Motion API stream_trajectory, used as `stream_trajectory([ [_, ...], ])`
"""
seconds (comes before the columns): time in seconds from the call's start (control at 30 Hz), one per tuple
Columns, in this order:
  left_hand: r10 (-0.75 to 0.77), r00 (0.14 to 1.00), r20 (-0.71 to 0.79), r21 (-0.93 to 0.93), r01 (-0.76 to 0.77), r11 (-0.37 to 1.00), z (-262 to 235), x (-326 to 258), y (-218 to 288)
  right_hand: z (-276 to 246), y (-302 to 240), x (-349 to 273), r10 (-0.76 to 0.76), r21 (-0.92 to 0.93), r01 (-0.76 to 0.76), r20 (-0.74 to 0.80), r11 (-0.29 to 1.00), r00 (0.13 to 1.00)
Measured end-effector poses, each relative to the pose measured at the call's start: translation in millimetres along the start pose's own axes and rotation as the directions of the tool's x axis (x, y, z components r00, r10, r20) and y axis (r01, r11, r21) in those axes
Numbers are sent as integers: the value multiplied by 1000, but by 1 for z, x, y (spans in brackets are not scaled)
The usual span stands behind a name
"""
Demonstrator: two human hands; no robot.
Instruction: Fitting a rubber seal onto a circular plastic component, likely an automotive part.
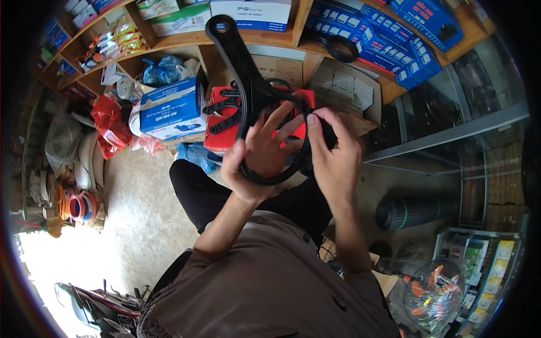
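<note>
A black plastic filter-housing wrench [241, 67] is held up in front of me, its long handle with a holed end pointing away and to the left. The wrench's ring is at the near end. Behind and partly through it shows my left hand [262, 149], palm up and fingers spread, bearing the ring with the thumb at its left side. With thumb and forefinger my right hand [335, 149] pinches the ring's right edge. Whether a separate thin band lies there, I cannot tell. Below the wrench, a red box [220, 141] carries several similar black handled pieces.
A blue and white carton [172, 110] stands left of the red box, beside a red plastic bag [108, 127]. Shelves with boxes run along the far side. To the right are a glass cabinet [422, 141], a dark roll [414, 211] and a fan [437, 290]. A motorbike [98, 307] is at lower left.
</note>
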State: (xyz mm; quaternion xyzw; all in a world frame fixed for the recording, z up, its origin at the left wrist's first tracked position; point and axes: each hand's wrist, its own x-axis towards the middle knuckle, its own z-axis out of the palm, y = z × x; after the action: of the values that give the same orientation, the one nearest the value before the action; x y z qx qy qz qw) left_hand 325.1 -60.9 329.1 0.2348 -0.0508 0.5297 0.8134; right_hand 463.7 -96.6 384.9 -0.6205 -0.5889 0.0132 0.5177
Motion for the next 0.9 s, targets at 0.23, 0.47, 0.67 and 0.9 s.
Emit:
stream_trajectory([
  [0.23, 64, 996, -57, 303, -44, 952, -13, -7, -11, 10, -24, 5, 530, 487, -597, 286, 637, 798],
  [0.47, 24, 999, 26, 557, -35, 830, -17, -7, -4, 36, -7, -7, 125, 218, -97, -118, 971, 985],
  [0.67, -73, 993, -98, 574, 116, 810, -3, -7, 12, 38, -14, -10, 1, 79, 11, -154, 997, 988],
  [0.9, -87, 992, -87, 584, 122, 802, 5, -3, 18, 39, -17, -9, -68, 19, 72, -189, 997, 980],
])
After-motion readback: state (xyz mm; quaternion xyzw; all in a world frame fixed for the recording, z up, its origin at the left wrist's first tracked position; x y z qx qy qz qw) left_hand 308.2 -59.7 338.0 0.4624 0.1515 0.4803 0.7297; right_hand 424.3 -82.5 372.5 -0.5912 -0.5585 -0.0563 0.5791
